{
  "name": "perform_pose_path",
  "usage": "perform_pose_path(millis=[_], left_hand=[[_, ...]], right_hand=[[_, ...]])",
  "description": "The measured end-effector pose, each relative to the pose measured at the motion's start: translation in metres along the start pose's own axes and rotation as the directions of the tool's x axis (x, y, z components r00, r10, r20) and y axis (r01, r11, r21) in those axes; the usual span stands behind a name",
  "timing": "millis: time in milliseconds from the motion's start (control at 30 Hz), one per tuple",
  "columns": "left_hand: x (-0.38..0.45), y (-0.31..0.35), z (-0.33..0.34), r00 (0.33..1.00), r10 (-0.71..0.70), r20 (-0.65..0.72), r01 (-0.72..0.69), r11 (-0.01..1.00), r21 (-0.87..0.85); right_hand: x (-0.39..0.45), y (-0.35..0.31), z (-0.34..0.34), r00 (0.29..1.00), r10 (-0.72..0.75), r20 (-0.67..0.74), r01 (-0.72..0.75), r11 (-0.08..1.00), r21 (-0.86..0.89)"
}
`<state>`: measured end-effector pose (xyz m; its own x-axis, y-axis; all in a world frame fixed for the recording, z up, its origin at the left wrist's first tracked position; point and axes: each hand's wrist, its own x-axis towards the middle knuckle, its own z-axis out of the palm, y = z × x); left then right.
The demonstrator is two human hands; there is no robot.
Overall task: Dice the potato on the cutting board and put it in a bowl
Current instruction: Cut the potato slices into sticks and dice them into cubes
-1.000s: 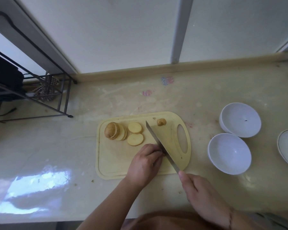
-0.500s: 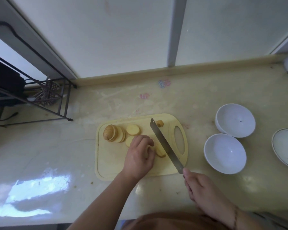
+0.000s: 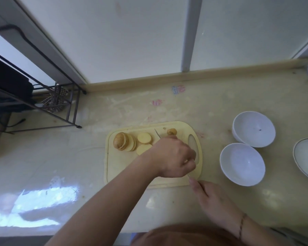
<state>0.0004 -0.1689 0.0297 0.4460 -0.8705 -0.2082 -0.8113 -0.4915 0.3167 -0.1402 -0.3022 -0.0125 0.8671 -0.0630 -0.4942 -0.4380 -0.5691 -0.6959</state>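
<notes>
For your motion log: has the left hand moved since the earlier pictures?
Yes. The left hand has shifted right across the cutting board, toward its handle slot.

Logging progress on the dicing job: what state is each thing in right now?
Potato: sliced into rounds, not yet diced.
Potato end piece: cut off, lying apart.
Knife: on the cutting board, mostly hidden.
Left hand: curled over the blade.
Right hand: holding the knife.
Near bowl: empty.
Far bowl: empty.
</notes>
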Motion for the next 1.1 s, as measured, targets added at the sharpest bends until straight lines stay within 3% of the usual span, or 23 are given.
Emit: perform_pose_path(millis=[100, 300, 367, 400, 433, 467, 500, 533, 567, 600, 633, 700, 733, 800, 867, 1100], left_hand=[[0.014, 0.001, 0.000, 0.971, -0.037, 0.238, 0.021, 0.997, 0.070], [0.024, 0.003, -0.008, 0.938, -0.071, 0.339, 0.051, 0.996, 0.067], [0.021, -0.006, -0.012, 0.986, 0.019, 0.166, -0.010, 0.998, -0.055], [0.017, -0.013, -0.012, 0.999, 0.032, -0.034, -0.036, 0.988, -0.153], [0.011, -0.020, -0.011, 0.957, -0.004, -0.291, -0.074, 0.963, -0.259], [0.003, -0.026, -0.009, 0.835, -0.086, -0.544, -0.126, 0.932, -0.340], [-0.007, -0.031, -0.007, 0.671, -0.188, -0.717, -0.157, 0.910, -0.385], [-0.017, -0.035, -0.002, 0.537, -0.255, -0.805, -0.159, 0.906, -0.392], [-0.026, -0.041, 0.007, 0.476, -0.258, -0.841, -0.146, 0.920, -0.365], [-0.034, -0.048, 0.017, 0.510, -0.201, -0.837, -0.131, 0.943, -0.306], [-0.039, -0.053, 0.027, 0.624, -0.101, -0.775, -0.121, 0.967, -0.224], [-0.043, -0.063, 0.043, 0.877, 0.113, -0.467, -0.152, 0.987, -0.046], [-0.041, -0.066, 0.049, 0.940, 0.184, -0.288, -0.185, 0.982, 0.025], [-0.033, -0.066, 0.054, 0.969, 0.239, -0.058, -0.232, 0.968, 0.098], [-0.024, -0.065, 0.055, 0.967, 0.254, 0.016, -0.254, 0.963, 0.092], [-0.027, -0.051, 0.074, 0.990, 0.112, -0.082, -0.116, 0.992, -0.045]], right_hand=[[0.002, -0.001, -0.001, 1.000, 0.014, 0.013, -0.014, 1.000, 0.001], [0.001, -0.007, -0.005, 0.998, 0.053, 0.033, -0.053, 0.998, 0.028], [-0.003, -0.006, -0.008, 0.997, 0.068, 0.047, -0.070, 0.997, 0.032], [-0.006, -0.005, -0.010, 0.996, 0.070, 0.056, -0.074, 0.995, 0.061], [-0.010, -0.005, -0.012, 0.994, 0.079, 0.069, -0.087, 0.988, 0.124], [-0.013, -0.006, -0.015, 0.991, 0.096, 0.097, -0.114, 0.971, 0.211], [-0.016, -0.007, -0.019, 0.983, 0.117, 0.141, -0.156, 0.940, 0.302], [-0.019, -0.009, -0.023, 0.972, 0.138, 0.188, -0.201, 0.903, 0.380], [-0.023, -0.011, -0.028, 0.963, 0.154, 0.223, -0.239, 0.870, 0.432], [-0.025, -0.013, -0.032, 0.956, 0.164, 0.244, -0.264, 0.846, 0.463], [-0.028, -0.013, -0.035, 0.953, 0.170, 0.250, -0.275, 0.831, 0.483], [-0.031, -0.013, -0.040, 0.958, 0.184, 0.219, -0.272, 0.819, 0.505], [-0.032, -0.012, -0.041, 0.960, 0.195, 0.201, -0.272, 0.818, 0.507], [-0.032, -0.009, -0.042, 0.959, 0.217, 0.184, -0.282, 0.807, 0.518], [-0.032, -0.009, -0.042, 0.958, 0.224, 0.181, -0.287, 0.806, 0.518], [-0.028, -0.006, -0.034, 0.956, 0.207, 0.210, -0.285, 0.827, 0.485]])
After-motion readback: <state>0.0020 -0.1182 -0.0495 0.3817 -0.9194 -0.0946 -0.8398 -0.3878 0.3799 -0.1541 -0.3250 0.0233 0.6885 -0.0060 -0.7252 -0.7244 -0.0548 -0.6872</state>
